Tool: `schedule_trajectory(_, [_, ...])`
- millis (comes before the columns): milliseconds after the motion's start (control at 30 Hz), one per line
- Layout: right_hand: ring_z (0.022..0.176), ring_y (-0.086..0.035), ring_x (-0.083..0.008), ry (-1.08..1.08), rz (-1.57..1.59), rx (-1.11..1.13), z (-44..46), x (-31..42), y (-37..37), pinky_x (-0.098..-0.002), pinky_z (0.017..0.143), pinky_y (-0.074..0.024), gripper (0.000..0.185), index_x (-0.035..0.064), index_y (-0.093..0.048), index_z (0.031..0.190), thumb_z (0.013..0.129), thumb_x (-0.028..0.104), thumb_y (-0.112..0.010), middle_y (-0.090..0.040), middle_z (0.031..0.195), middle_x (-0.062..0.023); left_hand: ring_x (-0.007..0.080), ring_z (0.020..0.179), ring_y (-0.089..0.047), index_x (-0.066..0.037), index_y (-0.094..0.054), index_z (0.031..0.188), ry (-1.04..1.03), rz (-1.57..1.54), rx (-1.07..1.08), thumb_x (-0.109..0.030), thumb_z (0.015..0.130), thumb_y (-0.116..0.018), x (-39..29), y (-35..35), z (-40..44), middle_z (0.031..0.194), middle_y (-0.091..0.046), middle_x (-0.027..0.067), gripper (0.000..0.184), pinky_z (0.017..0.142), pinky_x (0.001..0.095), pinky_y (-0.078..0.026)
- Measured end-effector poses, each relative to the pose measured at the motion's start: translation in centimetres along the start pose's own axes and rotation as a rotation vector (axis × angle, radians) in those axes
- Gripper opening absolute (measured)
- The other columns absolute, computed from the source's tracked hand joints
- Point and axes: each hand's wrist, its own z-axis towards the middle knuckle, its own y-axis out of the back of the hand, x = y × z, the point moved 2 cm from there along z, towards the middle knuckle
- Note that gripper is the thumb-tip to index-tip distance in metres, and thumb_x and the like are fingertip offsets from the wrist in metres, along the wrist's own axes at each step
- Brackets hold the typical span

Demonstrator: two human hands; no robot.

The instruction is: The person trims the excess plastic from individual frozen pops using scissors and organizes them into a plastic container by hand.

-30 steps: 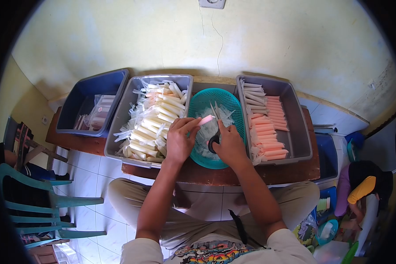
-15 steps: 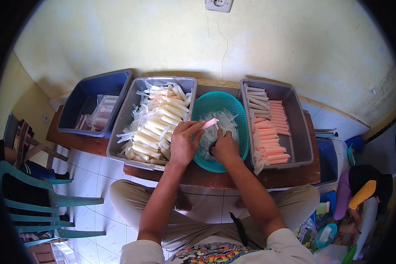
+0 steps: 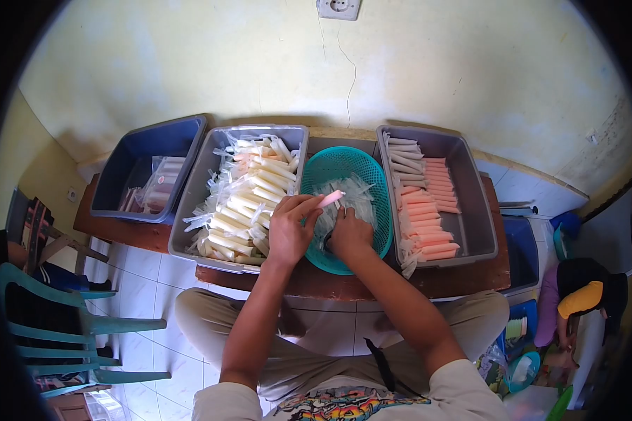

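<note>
My left hand [image 3: 291,226] is closed around a pink ice pop [image 3: 331,198] in a plastic sleeve, with its tip pointing up and to the right. Close beside it, above the teal basket [image 3: 386,210], my right hand [image 3: 352,234] has its fingers curled round what look like scissors [image 3: 327,243]; only a black loop of the handle shows. Clear plastic scraps [image 3: 361,195] lie in the basket. Left of it, a grey tub [image 3: 180,243] holds a heap of whitish and some pink ice pops [image 3: 268,179] with loose plastic ends.
A second grey tub [image 3: 488,235] on the right contains rows of pink ice pops [image 3: 428,217] and whitish ones. At far left, a dark blue tub [image 3: 104,198] holds packs. All stand on a wooden bench [image 3: 470,279]. Another person [image 3: 583,298] is at lower right; green chairs [image 3: 84,323] stand left.
The view has shifted slightly. My right hand has turned a little and moved left and down, with the black loop. The pink ice pop stays in my left hand.
</note>
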Motion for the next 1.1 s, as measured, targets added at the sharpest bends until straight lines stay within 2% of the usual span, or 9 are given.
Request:
schedule_trajectory(233, [0.108, -0.077, -0.0346, 0.021, 0.005, 0.034, -0.2, 0.3, 0.5, -0.0460, 0.091, -0.0631, 0.097, -0.0013, -0.049, 0.158, 0.081, 0.040, -0.090, -0.063, 0.136, -0.0171, 0.0330, 0.096, -0.073, -0.005, -0.082, 0.118, -0.022, 0.000, -0.006, 0.000, 0.086, -0.084, -0.2, 0.2, 0.1, 0.108, -0.079, 0.0117, 0.032, 0.086, 0.0435, -0.059])
schedule_trajectory(467, [0.109, -0.076, -0.0376, 0.024, 0.122, 0.008, -3.0, 0.0, 4.0, -0.0492, 0.091, -0.0626, 0.092, 0.0002, -0.049, 0.159, 0.085, 0.040, -0.088, -0.063, 0.134, -0.0187, 0.0331, 0.100, -0.077, -0.007, -0.083, 0.120, 0.012, 0.013, 0.001, -0.003, 0.088, -0.086, -0.2, 0.5, 0.0, 0.111, -0.080, 0.0145, 0.033, 0.088, 0.0419, -0.062])
schedule_trajectory(533, [0.102, -0.077, -0.0381, 0.178, 0.327, -0.210, -4.3, -0.4, 5.3, -0.0492, 0.086, -0.0622, 0.072, -0.0020, -0.055, 0.150, 0.090, 0.029, -0.082, -0.068, 0.125, -0.0212, 0.0294, 0.098, -0.078, -0.007, -0.083, 0.121, 0.038, -0.031, -0.006, -0.003, 0.088, -0.086, -0.6, 0.7, 0.3, 0.111, -0.080, 0.0143, 0.033, 0.087, 0.0382, -0.061])
schedule_trajectory(567, [0.102, -0.077, -0.0381, 0.174, 0.324, -0.212, -4.6, -0.8, 5.9, -0.0492, 0.086, -0.0622, 0.072, -0.0020, -0.055, 0.150, 0.090, 0.029, -0.082, -0.068, 0.125, -0.0212, 0.0294, 0.098, -0.078, -0.007, -0.083, 0.121, 0.036, -0.036, -0.006, -0.003, 0.088, -0.086, -1.0, 0.8, 0.4, 0.111, -0.080, 0.0143, 0.033, 0.087, 0.0382, -0.061])
schedule_trajectory(633, [0.097, -0.078, -0.0337, 0.315, 0.714, -0.298, -5.6, -1.3, 7.7, -0.0498, 0.081, -0.0609, 0.059, -0.0005, -0.059, 0.146, 0.095, 0.023, -0.079, -0.073, 0.118, -0.0205, 0.0203, 0.097, -0.078, -0.006, -0.082, 0.122, 0.225, -0.253, 0.011, -0.001, 0.092, -0.085, -2.2, 1.1, 0.7, 0.111, -0.081, 0.0105, 0.031, 0.087, 0.0338, -0.061])
schedule_trajectory(733, [0.092, -0.077, -0.0289, 0.313, 0.966, -0.329, -8.0, -1.8, 10.2, -0.0458, 0.075, -0.0598, 0.049, 0.0018, -0.063, 0.142, 0.097, 0.017, -0.077, -0.076, 0.114, -0.0178, 0.0143, 0.100, -0.075, -0.002, -0.078, 0.125, 0.326, -0.470, 0.051, 0.001, 0.097, -0.081, -3.0, 0.5, 0.5, 0.113, -0.080, 0.0078, 0.029, 0.088, 0.0314, -0.061])
schedule_trajectory(767, [0.092, -0.077, -0.0289, 0.310, 0.968, -0.332, -8.3, -2.1, 10.3, -0.0458, 0.075, -0.0598, 0.049, 0.0018, -0.063, 0.142, 0.097, 0.017, -0.077, -0.076, 0.114, -0.0178, 0.0143, 0.100, -0.075, -0.002, -0.078, 0.125, 0.324, -0.470, 0.054, 0.001, 0.097, -0.081, -3.2, 0.2, 0.4, 0.113, -0.080, 0.0078, 0.029, 0.088, 0.0314, -0.061])
schedule_trajectory(833, [0.088, -0.079, -0.0202, 0.330, 0.907, -0.478, -8.8, -2.6, 10.7, -0.0330, 0.069, -0.0597, 0.044, 0.0053, -0.070, 0.137, 0.094, 0.011, -0.081, -0.079, 0.118, -0.0140, 0.0129, 0.097, -0.076, 0.000, -0.074, 0.126, 0.393, -0.680, 0.053, 0.003, 0.098, -0.079, -3.4, -0.4, 0.2, 0.109, -0.081, 0.0090, 0.029, 0.085, 0.0311, -0.061])
schedule_trajectory(1100, [0.087, -0.078, -0.0237, 0.315, 0.980, -0.603, -9.4, -3.4, 9.9, -0.0348, 0.066, -0.0591, 0.026, 0.0047, -0.076, 0.116, 0.099, 0.022, -0.082, -0.079, 0.107, -0.0122, 0.0164, 0.110, -0.075, 0.000, -0.069, 0.127, 0.452, -0.823, 0.137, 0.002, 0.100, -0.078, -5.1, -1.7, -1.4, 0.114, -0.077, 0.0103, 0.029, 0.092, 0.0314, -0.062])
